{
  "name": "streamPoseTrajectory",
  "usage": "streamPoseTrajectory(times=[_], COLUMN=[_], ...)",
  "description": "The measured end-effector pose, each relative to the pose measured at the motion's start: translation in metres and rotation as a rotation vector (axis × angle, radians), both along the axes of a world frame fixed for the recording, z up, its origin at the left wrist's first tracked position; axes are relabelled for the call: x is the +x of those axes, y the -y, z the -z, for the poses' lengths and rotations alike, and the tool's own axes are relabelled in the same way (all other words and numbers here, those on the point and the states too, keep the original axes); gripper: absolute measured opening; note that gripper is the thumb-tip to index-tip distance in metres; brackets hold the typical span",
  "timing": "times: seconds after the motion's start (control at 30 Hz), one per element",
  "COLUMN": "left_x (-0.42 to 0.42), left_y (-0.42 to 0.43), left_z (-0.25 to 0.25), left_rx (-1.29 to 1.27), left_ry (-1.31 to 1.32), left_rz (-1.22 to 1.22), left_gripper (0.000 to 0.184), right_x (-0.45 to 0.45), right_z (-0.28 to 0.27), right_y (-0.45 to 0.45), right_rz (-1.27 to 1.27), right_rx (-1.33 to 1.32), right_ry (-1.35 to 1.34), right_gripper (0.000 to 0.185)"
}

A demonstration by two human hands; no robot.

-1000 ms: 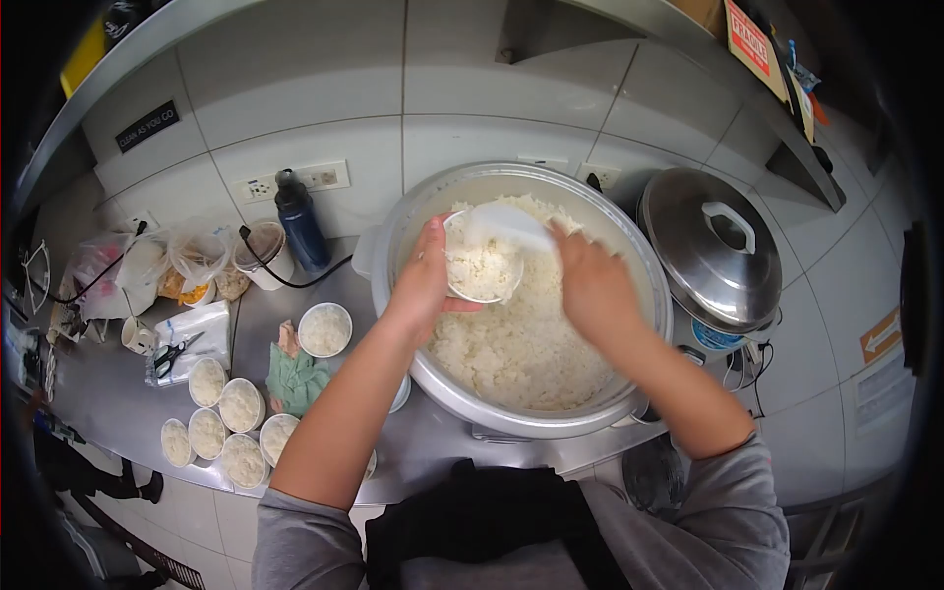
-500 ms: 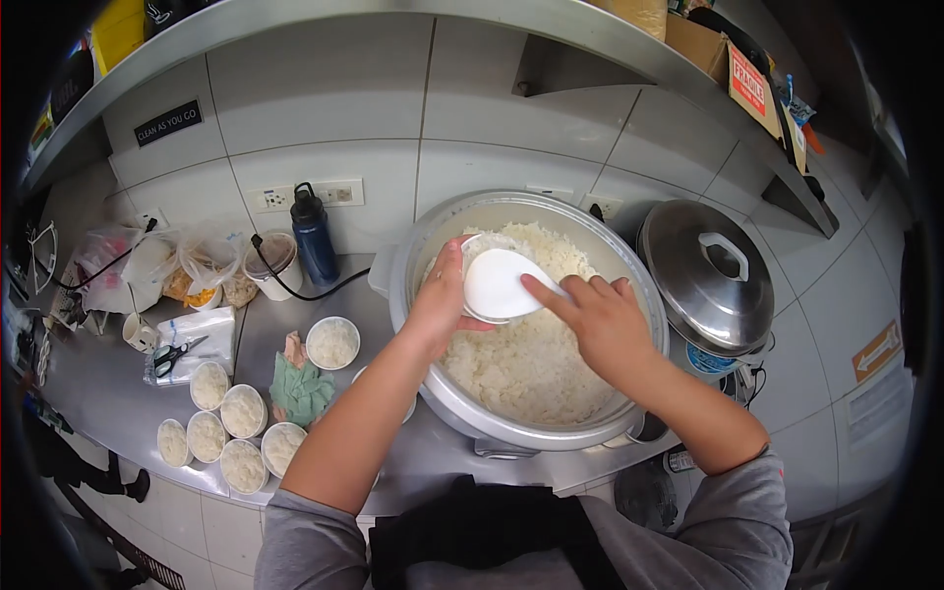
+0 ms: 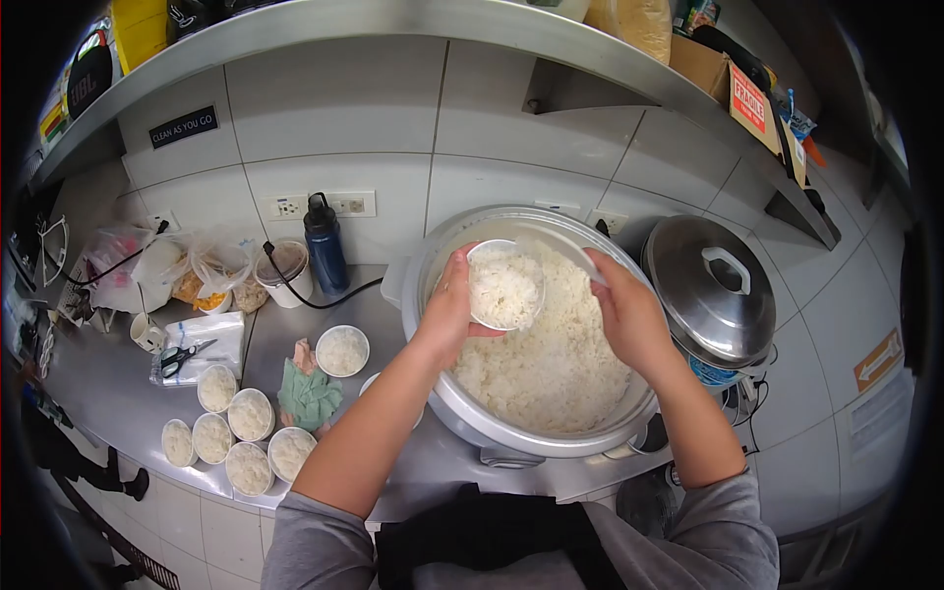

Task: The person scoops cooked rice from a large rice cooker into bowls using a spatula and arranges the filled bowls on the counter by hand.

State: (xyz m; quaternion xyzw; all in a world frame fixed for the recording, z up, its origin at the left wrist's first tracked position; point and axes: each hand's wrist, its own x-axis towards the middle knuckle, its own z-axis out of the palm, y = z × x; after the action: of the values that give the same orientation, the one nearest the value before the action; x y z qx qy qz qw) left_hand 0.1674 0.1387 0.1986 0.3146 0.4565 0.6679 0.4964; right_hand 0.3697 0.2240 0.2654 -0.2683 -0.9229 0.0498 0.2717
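Observation:
My left hand (image 3: pixel 450 307) is wrapped round a white cup of rice (image 3: pixel 505 285), tilted over the left part of a large round cooker (image 3: pixel 457 418). Loose white rice (image 3: pixel 546 369) fills much of the cooker. On the right, my right hand (image 3: pixel 626 307) grips the handle of a pale rice paddle (image 3: pixel 560 246), whose blade is beside the cup and partly blurred. Several cups filled with rice (image 3: pixel 251 416) stand on the steel counter to the left, with one more cup (image 3: pixel 342 351) nearer the cooker.
A green cloth (image 3: pixel 310 395) lies by the cups. Scissors (image 3: pixel 182 357) rest on plastic bags. Behind are a blue bottle (image 3: pixel 325 246), a white tub (image 3: pixel 285 273) and a black cord. A lidded metal pot (image 3: pixel 710 285) stands right of the cooker. A shelf (image 3: pixel 393 25) runs above.
The paddle has moved off the top of the cup, and the rice in it shows again. My right hand has shifted right. The camera view has tilted up a little.

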Motion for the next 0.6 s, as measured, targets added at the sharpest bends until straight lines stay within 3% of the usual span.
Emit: streamPoseTrajectory(times=[0.1, 0.17, 0.23, 0.3, 0.37, 0.43, 0.47, 0.53, 0.6], left_x=[0.001, 0.001, -0.002, -0.004, -0.005, -0.007, -0.006, -0.007, -0.005], left_y=[0.001, 0.001, -0.001, -0.002, -0.002, -0.007, -0.006, -0.006, -0.006], left_z=[-0.002, -0.001, 0.003, 0.005, 0.008, 0.015, 0.012, 0.012, 0.010], left_rx=[0.017, 0.023, 0.027, 0.025, 0.007, 0.083, 0.095, 0.052, 0.032], left_ry=[0.013, 0.019, 0.050, 0.077, 0.112, 0.177, 0.199, 0.204, 0.197], left_rz=[0.017, 0.027, 0.040, 0.038, 0.050, 0.026, 0.000, 0.008, -0.002], left_gripper=[0.051, 0.051, 0.052, 0.053, 0.054, 0.055, 0.057, 0.057, 0.058], right_x=[-0.005, -0.015, -0.016, -0.009, -0.001, 0.013, 0.022, 0.046, 0.066], right_z=[0.010, 0.022, 0.021, 0.017, -0.002, -0.001, 0.011, 0.048, 0.062], right_y=[0.004, 0.015, 0.013, 0.001, -0.008, -0.036, -0.055, -0.080, -0.075], right_rz=[0.056, 0.028, 0.005, 0.004, 0.060, 0.356, 0.386, 0.403, 0.378], right_rx=[-0.062, -0.034, -0.044, -0.117, -0.263, -0.131, -0.155, 0.227, 0.287], right_ry=[-0.066, 0.158, 0.121, -0.157, -0.164, 0.158, 0.172, 0.697, 0.840], right_gripper=[0.041, 0.040, 0.037, 0.037, 0.032, 0.028, 0.028, 0.022, 0.021])
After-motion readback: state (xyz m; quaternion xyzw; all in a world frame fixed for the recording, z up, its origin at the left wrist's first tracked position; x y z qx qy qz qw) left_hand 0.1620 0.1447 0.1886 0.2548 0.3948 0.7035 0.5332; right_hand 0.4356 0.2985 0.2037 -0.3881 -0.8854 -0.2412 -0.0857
